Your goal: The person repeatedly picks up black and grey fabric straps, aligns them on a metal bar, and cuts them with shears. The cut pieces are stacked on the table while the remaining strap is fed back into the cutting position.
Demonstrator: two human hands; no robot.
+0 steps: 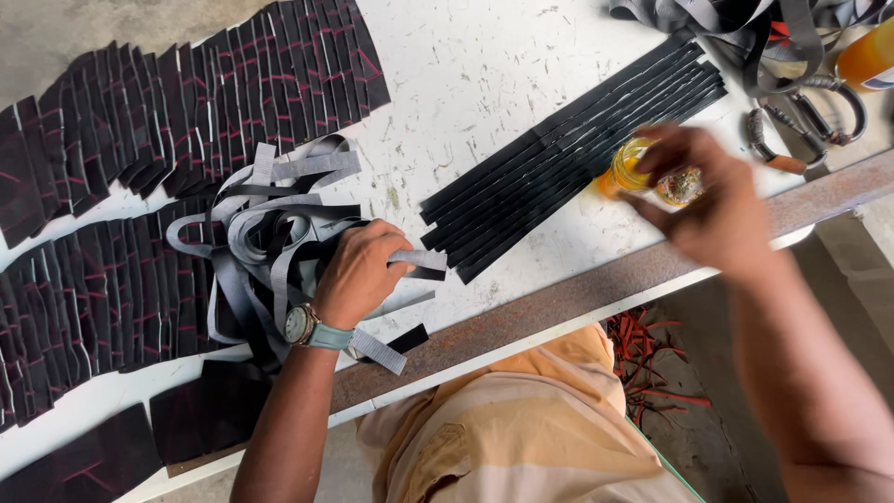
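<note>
the left hand (358,275), a watch with a teal strap (312,328) at its wrist, rests near the front edge of the scratched white worktable (466,84), fingers curled and pinching a short grey webbing strip (417,260). the strip's long axis runs left to right, its free end pointing toward the row of long black strips (573,154) that slants up to the far right corner. behind the knuckles sits the tangled pile of grey webbing (270,228).

the right hand (722,210) hovers over the right end of the front edge, blurred, fingers closed around a small amber glass jar (638,168) that lies just beside the black row's near end. the left hand is the nearer one to the grey strip; the jar lies well to its right.

overlapping dark leather panels with red marks (186,98) cover the far left corner.
</note>
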